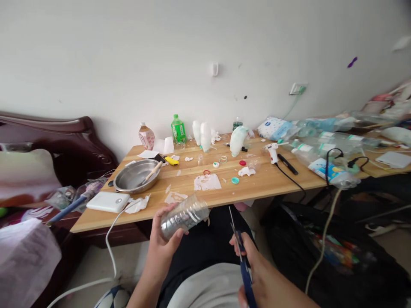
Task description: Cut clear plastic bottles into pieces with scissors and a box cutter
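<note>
A clear, ribbed piece of plastic bottle (192, 212) lies tilted in my left hand (167, 233), its fingers and thumb wrapped round it just in front of the table edge. My right hand (253, 265) grips a pair of scissors (245, 280) with dark blue handles, the blades pointing up and away from me. The blades stand apart from the bottle piece, to its right. Both hands are above my lap. On the table behind the bottle piece lie a crumpled white tissue (208, 182) and a turquoise bottle cap (235, 180).
The wooden table (180, 171) carries a metal bowl (128, 177) with a brush, a white power bank (107, 202), a yellow cutter (171, 161), white-coated shapes (206, 137), a glue gun (272, 153) and a black marker (288, 164). Several clear bottles (334, 141) lie at right. A cable (109, 248) hangs at left.
</note>
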### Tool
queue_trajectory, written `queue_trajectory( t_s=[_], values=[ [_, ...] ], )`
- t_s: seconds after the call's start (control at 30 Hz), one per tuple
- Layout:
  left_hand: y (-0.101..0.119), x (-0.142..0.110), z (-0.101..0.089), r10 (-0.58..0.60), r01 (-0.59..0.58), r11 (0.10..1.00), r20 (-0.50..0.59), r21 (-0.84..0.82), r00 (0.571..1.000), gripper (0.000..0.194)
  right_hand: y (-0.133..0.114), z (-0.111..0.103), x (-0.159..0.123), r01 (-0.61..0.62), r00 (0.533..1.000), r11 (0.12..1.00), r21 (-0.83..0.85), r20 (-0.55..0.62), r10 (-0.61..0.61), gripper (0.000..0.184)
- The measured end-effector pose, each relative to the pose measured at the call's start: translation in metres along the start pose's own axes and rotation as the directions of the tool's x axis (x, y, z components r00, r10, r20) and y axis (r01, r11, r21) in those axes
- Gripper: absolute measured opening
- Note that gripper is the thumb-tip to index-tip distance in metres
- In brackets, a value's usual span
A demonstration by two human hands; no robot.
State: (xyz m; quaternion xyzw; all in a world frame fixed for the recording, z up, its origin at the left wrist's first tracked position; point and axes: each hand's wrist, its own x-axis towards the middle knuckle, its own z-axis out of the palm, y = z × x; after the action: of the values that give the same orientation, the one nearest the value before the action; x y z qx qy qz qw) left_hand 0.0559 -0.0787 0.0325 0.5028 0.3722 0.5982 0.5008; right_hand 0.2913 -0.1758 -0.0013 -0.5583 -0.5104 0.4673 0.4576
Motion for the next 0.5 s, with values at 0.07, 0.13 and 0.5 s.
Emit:
queue_trajectory(
  t_s=[0.07,0.13,0.5],
  values=[
    [-0.003,-0.002,0.002,-0.036,0.036,0.997,0.002,-0.066,0.999,0.053,-0.008,-0.001,0.0,0.026,1.0,0.99,-0.14,0.004,-0.026,0.048],
    [-0.004,-0.004,0.005,-0.077,0.074,0.991,-0.024,-0.112,0.997,0.055,-0.013,-0.002,0.003,0.073,0.997,0.947,-0.314,0.006,-0.075,0.028],
    [0.009,-0.015,0.03,-0.245,0.232,0.966,-0.112,-0.116,0.963,0.057,-0.027,-0.001,0.005,0.053,0.998,0.868,-0.494,0.009,-0.056,0.017]
  ],
)
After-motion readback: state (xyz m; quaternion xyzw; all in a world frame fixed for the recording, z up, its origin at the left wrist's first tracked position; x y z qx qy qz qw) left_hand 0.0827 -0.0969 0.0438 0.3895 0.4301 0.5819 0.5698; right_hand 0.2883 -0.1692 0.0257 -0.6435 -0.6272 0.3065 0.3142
